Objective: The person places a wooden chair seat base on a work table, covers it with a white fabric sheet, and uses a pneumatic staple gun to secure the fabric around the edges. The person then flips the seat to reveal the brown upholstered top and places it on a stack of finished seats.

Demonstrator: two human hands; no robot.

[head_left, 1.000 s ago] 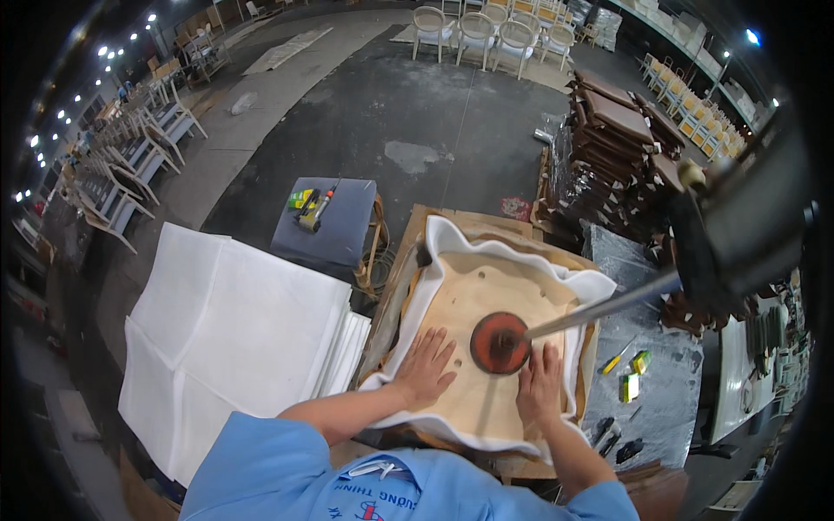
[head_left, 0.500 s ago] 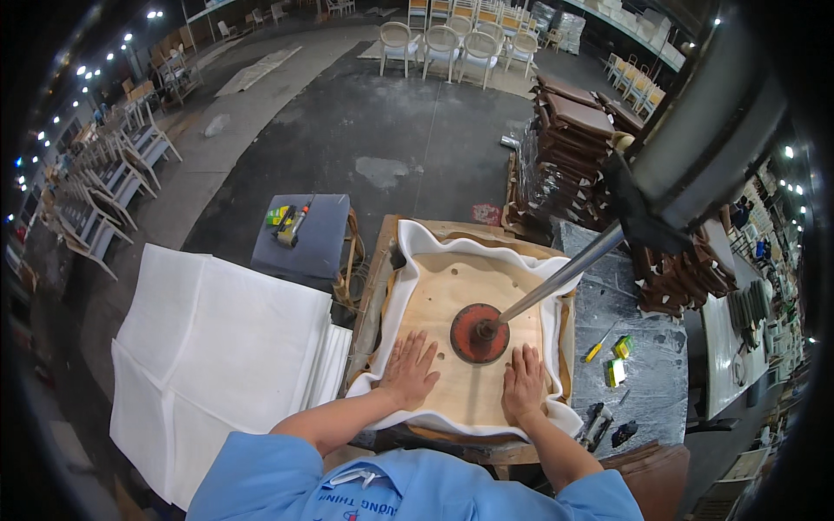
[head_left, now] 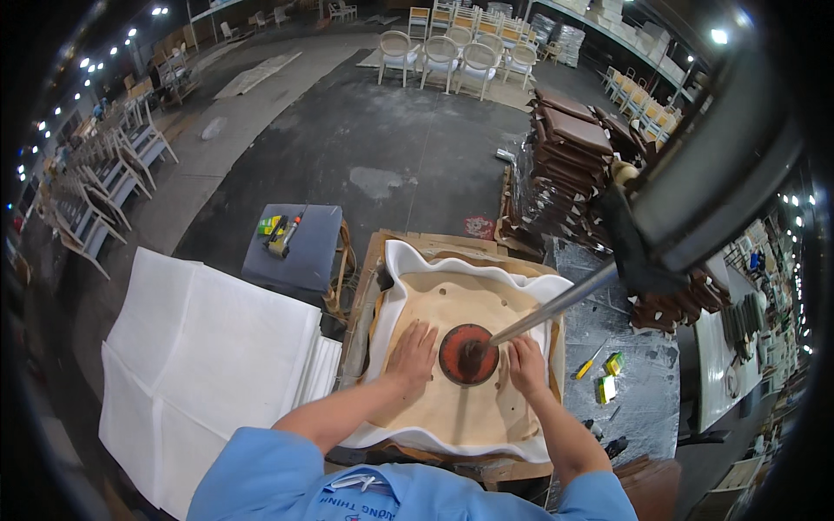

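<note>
Fingers (head_left: 422, 339) loosely stretched, left hand (head_left: 411, 361) on the pale wooden panel (head_left: 452, 306), right hand (head_left: 527, 372) just beside the rod-mounted red disc (head_left: 455, 354) at its middle, the panel lying within wavy white padding (head_left: 393, 300) before the person.

Round-backed cream chairs (head_left: 440, 50), stacked brown leathery cushions (head_left: 569, 143), a round red metal press plate (head_left: 452, 354) and a yellow-handled screwdriver (head_left: 585, 369) near the left edge of the grey plastic-covered table (head_left: 647, 378) showed this was a furniture workshop.

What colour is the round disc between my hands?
The disc is dull red, clearest in the head view.
</note>
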